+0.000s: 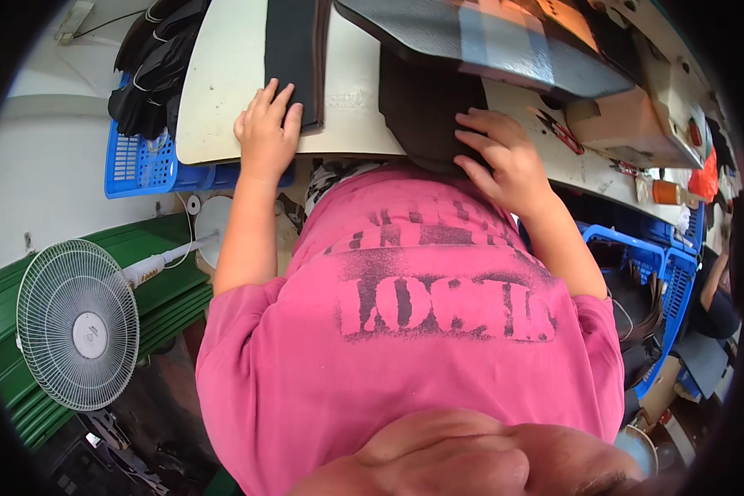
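Fingers [269, 97] of the left hand [268, 142] lie loosely spread and almost straight, the longer ones resting on the near end of a long black strip [293, 41] and the little finger off its left edge, gripping nothing. The strip runs away from these fingertips toward the top of the view, with a brownish edge along its right side.

The right hand [511, 157] has its fingers parted and gently bent, their tips on the right edge of a dark, round-ended piece [426, 107] (whether they pinch it or merely rest on it, I cannot tell). That piece lies left of the right fingertips, its rounded end reaching the near edge of the white tabletop [351, 124], its far part hidden by a grey slab [438, 41] beyond the fingers. Pale tabletop separates strip and piece, between the two hands.

To the right of the right fingers lie red-handled snips [564, 135], and farther that way stands an orange-brown spool [666, 193]. Left of the left fingers, black bundles [153, 62] sit above a blue basket [145, 165]. Well behind those fingers, toward the lower left, a white fan [89, 335] stands before stacked green panels [174, 289]. Nearer the body than either set of fingers is a pink shirt [405, 380] with dark print.
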Demonstrator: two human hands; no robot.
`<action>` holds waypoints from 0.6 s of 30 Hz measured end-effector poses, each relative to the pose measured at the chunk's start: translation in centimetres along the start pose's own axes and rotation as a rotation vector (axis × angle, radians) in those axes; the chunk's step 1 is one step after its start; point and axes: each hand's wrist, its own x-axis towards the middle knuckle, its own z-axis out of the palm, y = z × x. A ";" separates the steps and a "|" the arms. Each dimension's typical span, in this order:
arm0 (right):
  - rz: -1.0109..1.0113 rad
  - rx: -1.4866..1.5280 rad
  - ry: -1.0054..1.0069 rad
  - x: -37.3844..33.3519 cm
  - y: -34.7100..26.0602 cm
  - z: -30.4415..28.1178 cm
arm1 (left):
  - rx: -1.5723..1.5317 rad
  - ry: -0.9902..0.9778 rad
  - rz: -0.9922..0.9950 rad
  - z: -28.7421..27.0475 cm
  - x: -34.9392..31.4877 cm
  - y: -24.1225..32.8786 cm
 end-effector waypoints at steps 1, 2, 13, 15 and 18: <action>0.014 0.019 0.016 -0.5 0.2 0.4 | -0.013 -0.007 0.011 -0.2 0.4 0.1; 0.029 0.037 0.033 -0.8 0.4 0.6 | -0.027 0.007 0.015 -0.4 1.1 0.1; -0.042 -0.241 -0.148 0.5 -0.5 -0.2 | -0.352 -0.179 0.715 -4.0 2.4 14.2; -0.043 -0.258 -0.120 0.5 -0.7 -0.2 | -0.324 -0.209 0.690 -4.2 2.5 14.8; 0.021 -0.131 -0.008 0.6 -0.1 0.0 | -0.314 -0.231 0.656 -4.6 2.7 15.1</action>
